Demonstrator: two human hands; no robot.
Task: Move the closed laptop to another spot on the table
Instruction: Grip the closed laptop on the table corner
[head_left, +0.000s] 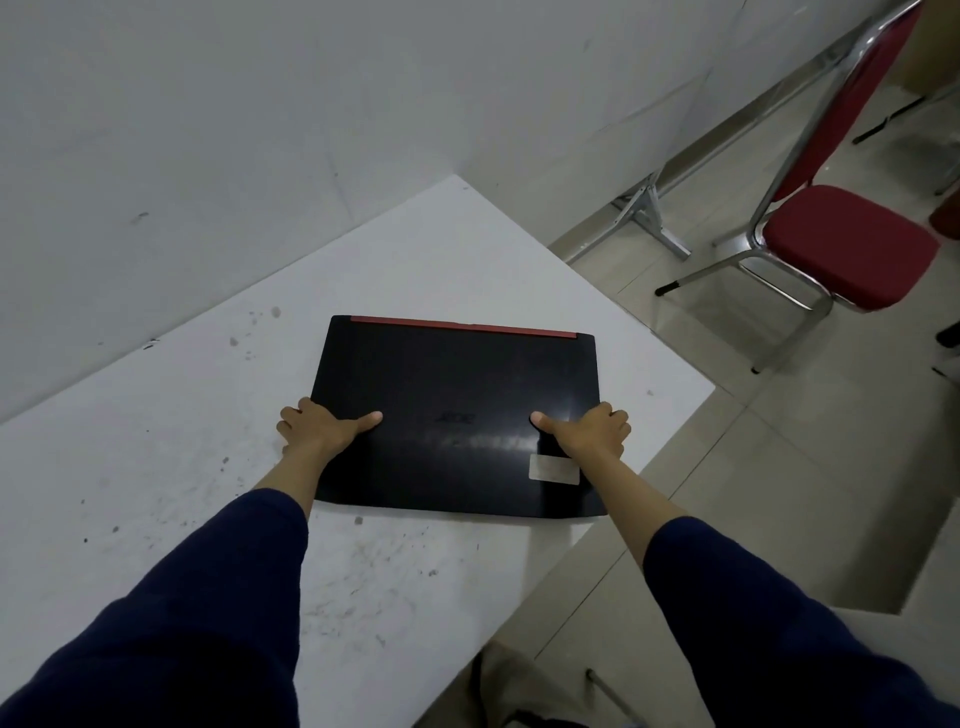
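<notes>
Head view: the closed black laptop (457, 415) is lying flat on the white table (156, 493), near its 3 o'clock edge. The left hand (322, 426) is clamping the lid's 9 o'clock side, thumb on top; the right hand (587, 431) is gripping the 3 o'clock side likewise.

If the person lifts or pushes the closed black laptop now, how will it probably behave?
The closed black laptop with the red strip is a flat slab, so it will probably stay stiff and not roll. Its glossy lid may be slippery; the left hand and right hand clasp opposite edges. Its near right corner overhangs the white table, so pushing that way risks tipping.
</notes>
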